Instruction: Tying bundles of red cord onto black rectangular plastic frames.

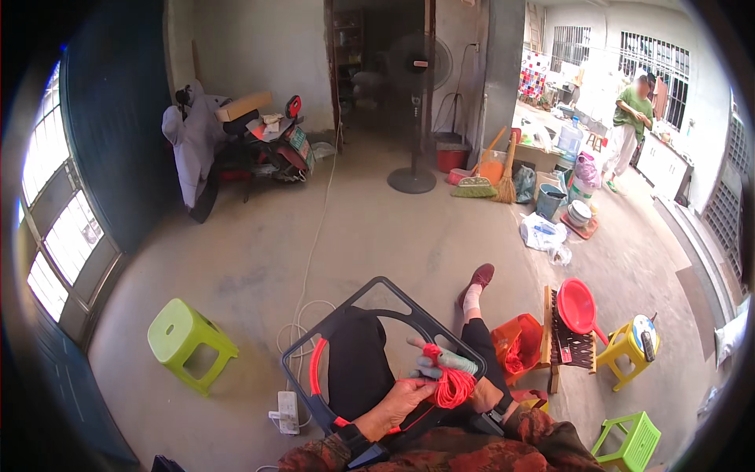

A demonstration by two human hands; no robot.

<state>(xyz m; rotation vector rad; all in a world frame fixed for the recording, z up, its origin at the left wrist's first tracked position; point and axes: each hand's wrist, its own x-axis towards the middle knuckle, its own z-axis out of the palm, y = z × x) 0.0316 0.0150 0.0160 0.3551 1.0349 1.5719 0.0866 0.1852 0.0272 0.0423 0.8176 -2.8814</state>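
Observation:
A black square frame (pixel 381 285) with a round inner opening lies across my lap. Part of its inner ring, on the left, is covered in red. My right hand (pixel 465 363), in a pale grey glove with some fingertips showing, is closed around a looped hank of red cord (pixel 454 389) over the frame's right side. My left hand (pixel 403 400) is bare and sits just left of the hank, thumb and fingers pinched together on a strand of the red cord. The frame's lower right is hidden behind my hands and arms.
A green stool (pixel 189 338) stands at left, near a white power strip (pixel 289 411) with its cable. To the right are an orange-red bucket (pixel 519 338), a wooden rack (pixel 582 342) with a red basin (pixel 576 305), and a yellow stool (pixel 631 346). A person (pixel 631 118) stands farther back.

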